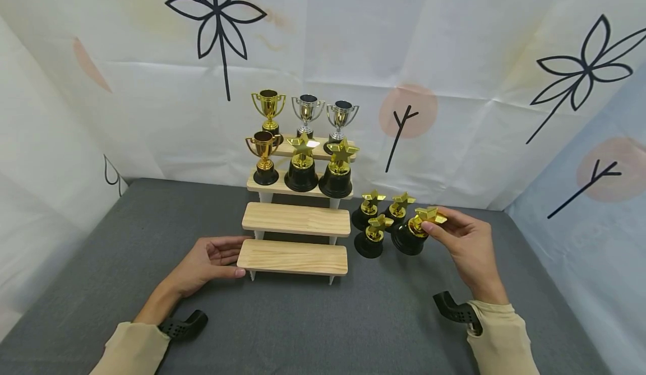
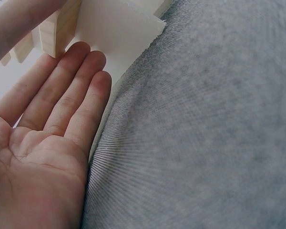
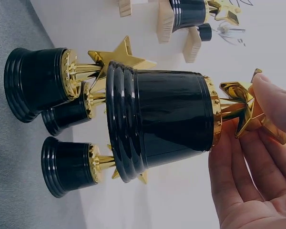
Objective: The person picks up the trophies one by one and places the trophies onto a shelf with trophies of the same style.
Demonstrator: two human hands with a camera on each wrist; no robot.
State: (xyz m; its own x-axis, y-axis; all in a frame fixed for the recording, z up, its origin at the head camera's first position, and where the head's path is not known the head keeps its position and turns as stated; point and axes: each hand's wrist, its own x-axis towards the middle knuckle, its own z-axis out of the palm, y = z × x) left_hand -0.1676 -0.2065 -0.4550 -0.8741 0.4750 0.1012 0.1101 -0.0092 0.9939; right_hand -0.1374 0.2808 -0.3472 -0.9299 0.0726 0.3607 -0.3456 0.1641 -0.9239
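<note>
Near the far edge of the counter (image 1: 393, 324), the right hand (image 1: 465, 241) pinches a star trophy (image 1: 409, 240), likely for pick-up; the left hand (image 1: 209, 263), fingers straight, touches the stand (image 1: 292, 256), a level lift probably needed next

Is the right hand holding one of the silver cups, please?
No, the right hand grips a black-based trophy by the gold star at its top.

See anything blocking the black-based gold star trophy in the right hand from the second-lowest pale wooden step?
Yes: two black-and-gold star trophies stand on the grey tabletop between it and the step. Nothing visible blocks a higher path.
</note>
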